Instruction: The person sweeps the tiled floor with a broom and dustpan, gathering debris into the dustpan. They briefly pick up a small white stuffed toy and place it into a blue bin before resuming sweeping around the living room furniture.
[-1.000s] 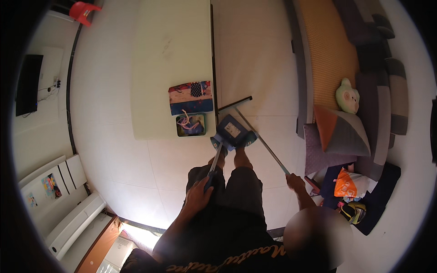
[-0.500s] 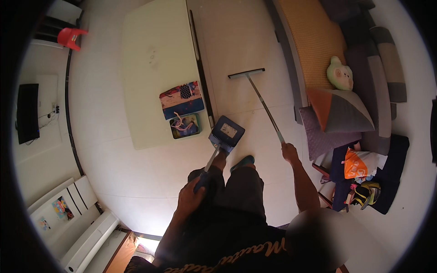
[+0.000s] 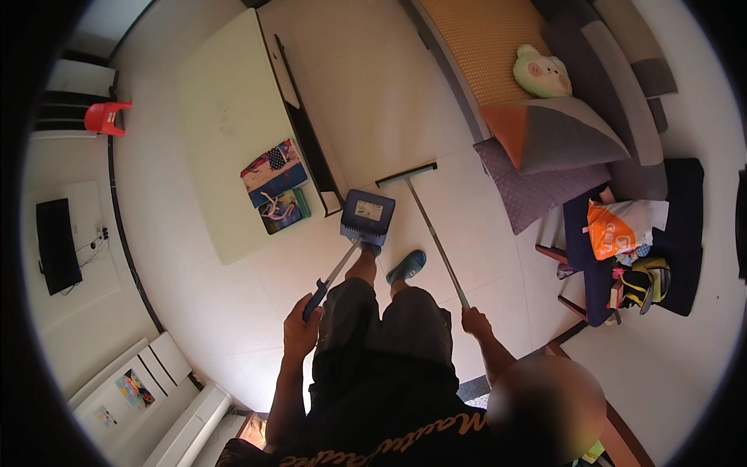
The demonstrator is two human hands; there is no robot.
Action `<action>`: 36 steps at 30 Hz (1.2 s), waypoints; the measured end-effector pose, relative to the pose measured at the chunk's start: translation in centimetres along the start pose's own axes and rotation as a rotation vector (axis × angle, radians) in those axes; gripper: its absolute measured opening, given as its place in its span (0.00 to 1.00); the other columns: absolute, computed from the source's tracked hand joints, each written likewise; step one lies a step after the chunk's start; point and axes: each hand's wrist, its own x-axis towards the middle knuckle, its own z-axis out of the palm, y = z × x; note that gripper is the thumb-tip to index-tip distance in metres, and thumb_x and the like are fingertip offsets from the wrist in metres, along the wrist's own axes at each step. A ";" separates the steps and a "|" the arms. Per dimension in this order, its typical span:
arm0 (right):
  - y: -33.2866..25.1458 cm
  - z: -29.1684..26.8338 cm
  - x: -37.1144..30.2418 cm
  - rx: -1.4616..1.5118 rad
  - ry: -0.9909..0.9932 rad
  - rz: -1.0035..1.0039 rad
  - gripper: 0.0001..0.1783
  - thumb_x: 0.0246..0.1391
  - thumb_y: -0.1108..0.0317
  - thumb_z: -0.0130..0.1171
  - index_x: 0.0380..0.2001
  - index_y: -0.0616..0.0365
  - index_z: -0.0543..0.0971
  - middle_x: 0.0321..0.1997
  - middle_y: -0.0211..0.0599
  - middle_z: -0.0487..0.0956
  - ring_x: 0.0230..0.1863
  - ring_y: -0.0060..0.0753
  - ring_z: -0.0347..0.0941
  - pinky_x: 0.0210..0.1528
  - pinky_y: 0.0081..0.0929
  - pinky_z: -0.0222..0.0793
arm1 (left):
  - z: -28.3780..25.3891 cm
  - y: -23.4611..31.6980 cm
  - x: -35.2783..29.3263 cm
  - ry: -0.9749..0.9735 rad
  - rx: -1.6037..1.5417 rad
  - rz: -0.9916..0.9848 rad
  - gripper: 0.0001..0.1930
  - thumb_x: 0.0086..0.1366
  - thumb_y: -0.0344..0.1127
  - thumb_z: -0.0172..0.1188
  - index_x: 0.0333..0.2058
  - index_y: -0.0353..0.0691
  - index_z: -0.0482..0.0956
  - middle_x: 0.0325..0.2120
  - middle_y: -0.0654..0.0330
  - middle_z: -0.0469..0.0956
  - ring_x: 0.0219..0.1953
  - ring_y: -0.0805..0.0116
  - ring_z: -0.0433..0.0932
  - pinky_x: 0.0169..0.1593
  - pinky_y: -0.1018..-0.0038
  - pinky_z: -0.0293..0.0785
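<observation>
A long-handled floor squeegee with a wide dark blade stands on the pale tiled floor. Its pole runs back to my right hand, closed around the upper end. My left hand grips the handle of a blue dustpan, whose pan is in front of my left foot, beside the low table's corner. The squeegee blade is just beyond the pan and to its right, with a small gap between them. A green slipper shows on my right foot; the pan and my leg mostly hide the left one.
On the left, a pale-topped low table carries an open patterned box of small items. A sofa with a woven mat, cushions and a plush toy lines the right. Bags lie on a dark chair. A red chair stands far left.
The squeegee blade has been drawn back toward me and closer to the dustpan. My right hand has come nearer my body. The view has turned and shifted.
</observation>
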 end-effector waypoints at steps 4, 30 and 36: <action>6.1 0.9 -4.4 0.039 -0.021 0.006 0.30 0.64 0.45 0.35 0.39 0.66 0.72 0.40 0.58 0.78 0.45 0.65 0.74 0.46 0.53 0.71 | 0.8 0.4 -1.1 0.011 -0.032 0.022 0.21 0.62 0.36 0.58 0.51 0.31 0.72 0.24 0.57 0.76 0.20 0.72 0.73 0.26 0.75 0.72; 4.9 14.4 0.8 0.382 0.150 -0.077 0.34 0.64 0.43 0.31 0.33 0.68 0.72 0.33 0.61 0.78 0.37 0.63 0.76 0.41 0.53 0.72 | 3.0 -0.9 -4.1 -0.037 0.042 0.060 0.21 0.62 0.37 0.57 0.51 0.30 0.71 0.25 0.57 0.77 0.21 0.73 0.73 0.26 0.76 0.72; 3.7 17.6 -13.5 0.487 -0.009 0.046 0.34 0.64 0.42 0.32 0.34 0.65 0.75 0.39 0.61 0.77 0.45 0.63 0.73 0.45 0.51 0.68 | 2.7 -4.3 -1.5 -0.072 0.078 0.178 0.21 0.62 0.37 0.57 0.52 0.32 0.71 0.25 0.62 0.74 0.21 0.76 0.71 0.24 0.78 0.71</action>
